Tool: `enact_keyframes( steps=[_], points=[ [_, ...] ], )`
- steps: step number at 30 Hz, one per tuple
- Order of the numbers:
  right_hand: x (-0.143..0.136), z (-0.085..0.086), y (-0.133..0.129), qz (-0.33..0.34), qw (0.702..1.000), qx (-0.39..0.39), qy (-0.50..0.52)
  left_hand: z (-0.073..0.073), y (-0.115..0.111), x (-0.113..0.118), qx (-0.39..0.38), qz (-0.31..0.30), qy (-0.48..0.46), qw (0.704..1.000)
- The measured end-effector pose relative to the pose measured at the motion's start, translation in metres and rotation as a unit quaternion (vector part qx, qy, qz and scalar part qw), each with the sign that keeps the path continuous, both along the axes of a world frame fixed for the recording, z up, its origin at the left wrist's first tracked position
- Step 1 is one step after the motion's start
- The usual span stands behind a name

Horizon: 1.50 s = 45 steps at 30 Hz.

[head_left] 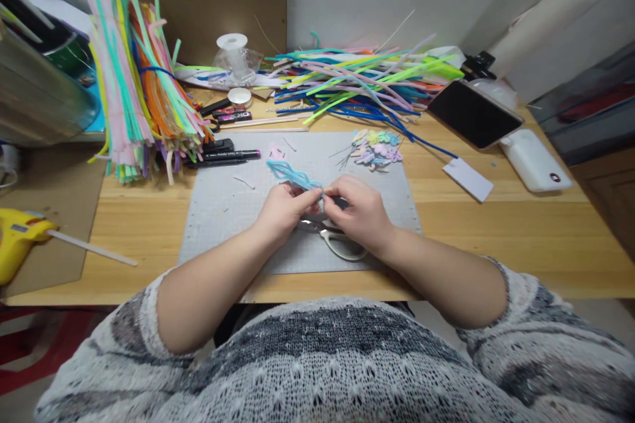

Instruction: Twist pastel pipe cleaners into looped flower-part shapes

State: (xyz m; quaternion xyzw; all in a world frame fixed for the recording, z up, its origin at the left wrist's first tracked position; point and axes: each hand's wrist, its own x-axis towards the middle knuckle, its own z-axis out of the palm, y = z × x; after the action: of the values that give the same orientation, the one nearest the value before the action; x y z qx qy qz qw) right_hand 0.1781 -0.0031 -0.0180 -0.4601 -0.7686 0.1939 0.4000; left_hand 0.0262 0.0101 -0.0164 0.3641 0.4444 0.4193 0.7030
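Between my two hands is a light blue pipe cleaner (pixel 292 175) bent into long narrow loops that point up and left. My left hand (pixel 288 207) is closed, pinching it near its lower right end. At that same end the fingertips of my right hand (pixel 358 211) are pressed together on it; exactly what they grip is partly hidden. Under my hands a pair of scissors (pixel 342 250) with pale handles lies on the grey cutting mat (pixel 213 225). Small pastel pipe cleaner flowers (pixel 380 149) with wire stems are heaped at the mat's upper right.
Bundled pipe cleaners (pixel 119 79) stand at left, with black pens (pixel 228 157) beside them. Loose pipe cleaners (pixel 347 82) spread along the back near a white spool (pixel 233 56). A phone (pixel 475 114) leans at right by a white power bank (pixel 536 160). A yellow glue gun (pixel 22 238) lies far left.
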Motion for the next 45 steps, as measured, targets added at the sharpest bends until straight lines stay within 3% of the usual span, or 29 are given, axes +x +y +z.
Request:
enact_keyframes(
  steps=[3, 6, 15, 19, 25, 28, 32, 34, 39, 45],
  points=[
    [-0.001, -0.001, 0.002, 0.002, 0.989, -0.108, 0.100, -0.002, 0.004, -0.003, 0.015, -0.012, 0.012, 1.000],
    [-0.002, -0.002, 0.004, 0.022, 0.950, -0.229, 0.214, -0.005, 0.006, -0.007, 0.032, -0.034, 0.024, 0.999],
    [-0.005, 0.002, 0.005, 0.019, 0.851, -0.400, 0.340, -0.003, 0.007, -0.009, 0.066, -0.063, 0.067, 0.994],
    [-0.004, -0.001, 0.007, 0.030, 0.829, -0.431, 0.356, -0.005, 0.007, -0.009, 0.059, -0.052, 0.063, 0.995],
    [-0.004, -0.001, 0.009, 0.080, 0.833, -0.430, 0.338, -0.003, 0.006, -0.007, 0.060, -0.022, 0.055, 0.996],
    [-0.006, 0.000, 0.006, 0.078, 0.865, -0.396, 0.297, 0.000, 0.005, -0.006, 0.069, 0.011, 0.080, 0.994],
    [-0.008, 0.001, 0.000, 0.019, 0.965, -0.204, 0.164, 0.001, 0.002, -0.004, 0.048, 0.037, 0.071, 0.996],
    [-0.008, 0.002, -0.002, 0.000, 0.989, -0.123, 0.087, 0.001, 0.001, -0.003, 0.023, 0.029, 0.040, 0.999],
    [-0.007, 0.005, -0.005, -0.029, 0.998, -0.040, -0.043, -0.002, 0.000, -0.001, -0.009, 0.017, -0.012, 1.000],
    [-0.006, 0.001, -0.001, -0.051, 0.984, 0.086, -0.144, 0.004, -0.001, 0.000, -0.032, 0.017, -0.020, 0.999]
  ],
)
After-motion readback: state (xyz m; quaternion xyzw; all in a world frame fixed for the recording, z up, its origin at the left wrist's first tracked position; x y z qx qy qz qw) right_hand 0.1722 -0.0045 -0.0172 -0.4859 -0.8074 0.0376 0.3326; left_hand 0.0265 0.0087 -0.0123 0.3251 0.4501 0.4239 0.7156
